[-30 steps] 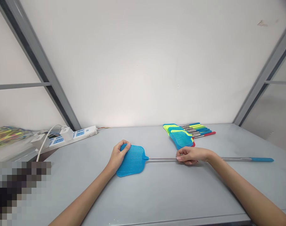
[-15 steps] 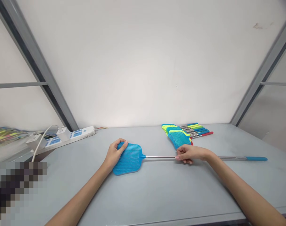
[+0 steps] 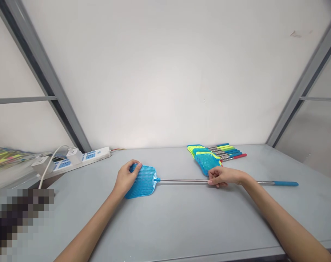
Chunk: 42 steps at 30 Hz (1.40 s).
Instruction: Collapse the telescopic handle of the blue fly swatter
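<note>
A blue fly swatter (image 3: pixel 143 180) lies across the grey table (image 3: pixel 182 225) with its long metal rod stretched to the right and a blue grip at the far end. My left hand (image 3: pixel 126 178) is closed on the left edge of the mesh head. My right hand (image 3: pixel 222 176) pinches the rod about midway along its length. Behind my right hand lies a stack of short fly swatters (image 3: pixel 209 156) in blue, yellow-green and red.
A white power strip (image 3: pixel 80 158) with plugs and a white cable sits at the table's back left. Colourful items (image 3: pixel 7 156) lie blurred at the far left. A white wall and grey frame posts (image 3: pixel 45 80) close off the back.
The swatter head and my left hand have moved left, and the rod between my two hands has grown longer. My right hand has stayed near the same place.
</note>
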### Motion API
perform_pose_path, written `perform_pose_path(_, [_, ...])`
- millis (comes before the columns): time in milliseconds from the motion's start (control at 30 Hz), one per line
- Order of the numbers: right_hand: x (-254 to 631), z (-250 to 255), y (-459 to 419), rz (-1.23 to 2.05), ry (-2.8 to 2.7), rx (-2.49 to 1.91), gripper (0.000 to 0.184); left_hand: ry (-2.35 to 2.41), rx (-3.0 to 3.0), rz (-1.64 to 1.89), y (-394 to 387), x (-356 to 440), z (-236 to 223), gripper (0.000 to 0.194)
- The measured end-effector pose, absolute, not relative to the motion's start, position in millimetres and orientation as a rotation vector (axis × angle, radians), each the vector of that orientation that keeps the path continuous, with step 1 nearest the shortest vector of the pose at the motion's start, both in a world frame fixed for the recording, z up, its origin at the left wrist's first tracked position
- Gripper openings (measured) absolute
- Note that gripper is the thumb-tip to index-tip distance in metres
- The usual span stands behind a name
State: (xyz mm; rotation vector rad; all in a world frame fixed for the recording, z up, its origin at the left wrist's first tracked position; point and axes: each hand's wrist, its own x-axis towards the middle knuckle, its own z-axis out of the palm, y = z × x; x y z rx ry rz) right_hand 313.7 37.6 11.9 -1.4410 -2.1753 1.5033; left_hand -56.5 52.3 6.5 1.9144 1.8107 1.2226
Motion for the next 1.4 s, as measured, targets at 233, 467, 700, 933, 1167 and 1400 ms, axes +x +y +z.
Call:
perform_pose_path(233, [308.9,5.4,38.0,1.682,-2.149,-1.344,0.033,1.958,1.795,1.203,49.3,-51.3,-9.8,0.028])
perform_pose_path(467, [304.1,4.9,35.9,1.654,-2.150,-1.369,0.034,2.040,1.751,1.217,46.4,-51.0,-12.4,0.024])
perform_pose_path(700, [299.9,5.9,32.5,1.743,-2.116,-1.357,0.033,2.014,1.765,1.295,45.4,-52.1,-10.2,0.024])
perform_pose_path(933, [296.6,4.0,30.3,2.049,-1.987,-1.352,0.029,1.988,1.767,1.410,37.9,-46.9,-3.3,0.027])
perform_pose_path(1167, [296.7,6.5,33.6,1.896,-2.025,-1.364,0.033,1.941,1.763,1.379,43.1,-47.4,-2.9,0.029])
perform_pose_path(1400, [296.3,10.0,31.7,1.890,-2.026,-1.326,0.037,1.922,1.769,1.339,49.5,-49.1,-3.3,0.031])
